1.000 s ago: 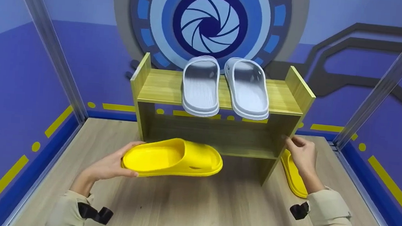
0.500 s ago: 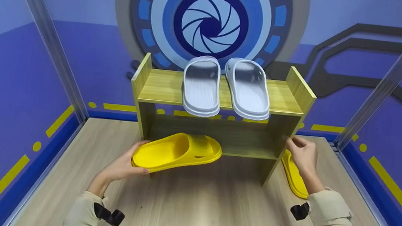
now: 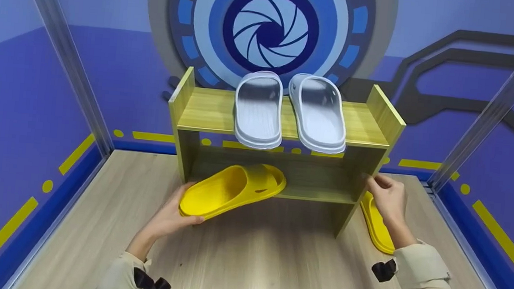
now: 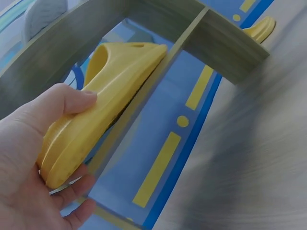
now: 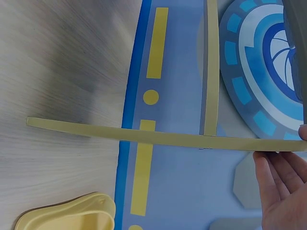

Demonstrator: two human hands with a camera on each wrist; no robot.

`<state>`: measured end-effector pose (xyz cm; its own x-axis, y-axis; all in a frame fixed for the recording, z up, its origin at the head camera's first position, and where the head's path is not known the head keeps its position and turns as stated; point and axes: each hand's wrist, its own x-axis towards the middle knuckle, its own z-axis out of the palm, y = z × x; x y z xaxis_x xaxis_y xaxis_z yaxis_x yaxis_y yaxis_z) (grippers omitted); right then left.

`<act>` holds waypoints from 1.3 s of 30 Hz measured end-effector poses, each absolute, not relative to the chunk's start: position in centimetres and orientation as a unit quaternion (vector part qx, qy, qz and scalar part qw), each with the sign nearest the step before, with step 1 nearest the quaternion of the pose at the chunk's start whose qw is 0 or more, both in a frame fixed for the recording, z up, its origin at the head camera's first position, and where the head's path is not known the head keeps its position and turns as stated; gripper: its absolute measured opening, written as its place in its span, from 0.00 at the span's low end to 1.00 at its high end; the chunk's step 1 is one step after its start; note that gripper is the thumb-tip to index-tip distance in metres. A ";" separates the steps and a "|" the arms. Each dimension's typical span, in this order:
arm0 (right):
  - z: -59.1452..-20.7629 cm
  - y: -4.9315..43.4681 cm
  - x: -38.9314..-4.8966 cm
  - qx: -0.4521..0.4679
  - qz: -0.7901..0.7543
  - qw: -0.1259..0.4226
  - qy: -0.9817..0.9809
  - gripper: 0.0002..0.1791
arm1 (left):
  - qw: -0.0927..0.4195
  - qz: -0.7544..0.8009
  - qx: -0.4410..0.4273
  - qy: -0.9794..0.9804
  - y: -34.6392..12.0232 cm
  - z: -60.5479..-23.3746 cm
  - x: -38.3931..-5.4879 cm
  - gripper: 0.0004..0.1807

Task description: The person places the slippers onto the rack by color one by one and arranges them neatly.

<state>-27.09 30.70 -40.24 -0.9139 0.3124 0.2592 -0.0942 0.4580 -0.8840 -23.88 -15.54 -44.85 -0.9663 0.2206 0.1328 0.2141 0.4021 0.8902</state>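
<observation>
Lower shelf (image 3: 318,194) right of the yellow slipper (image 3: 234,189) lies open; grey slippers (image 3: 287,112) crowd the top

my head view looked forward and down from well back, taking in the whole shelf (image 3: 286,133). the left wrist view sat close under the yellow slipper (image 4: 96,110), facing the shelf's lower board. the right wrist view faced along the shelf's side edge; all three shared the shelf.
</observation>
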 end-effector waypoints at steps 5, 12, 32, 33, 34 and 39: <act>-40.2 30.7 -27.1 -0.071 0.515 0.197 -0.831 0.25 | -0.055 0.514 0.131 0.846 -14.6 -45.8 -23.7 0.47; -40.2 30.6 -27.1 -0.075 0.517 0.200 -0.829 0.25 | -0.126 0.490 0.086 0.858 -12.7 -46.3 -23.1 0.45; -40.2 30.7 -27.1 -0.074 0.503 0.199 -0.838 0.25 | -0.114 0.476 0.108 0.866 -10.7 -46.7 -21.4 0.46; -40.2 30.7 -27.1 -0.075 0.503 0.197 -0.838 0.26 | -0.114 0.480 0.112 0.862 -10.7 -46.7 -21.4 0.45; -40.2 30.7 -27.1 -0.076 0.503 0.194 -0.839 0.26 | -0.120 0.483 0.121 0.859 -10.7 -46.7 -21.4 0.45; -40.2 30.6 -27.2 -0.082 0.502 0.191 -0.839 0.27 | -0.154 0.477 0.148 0.852 -10.3 -47.0 -21.8 0.45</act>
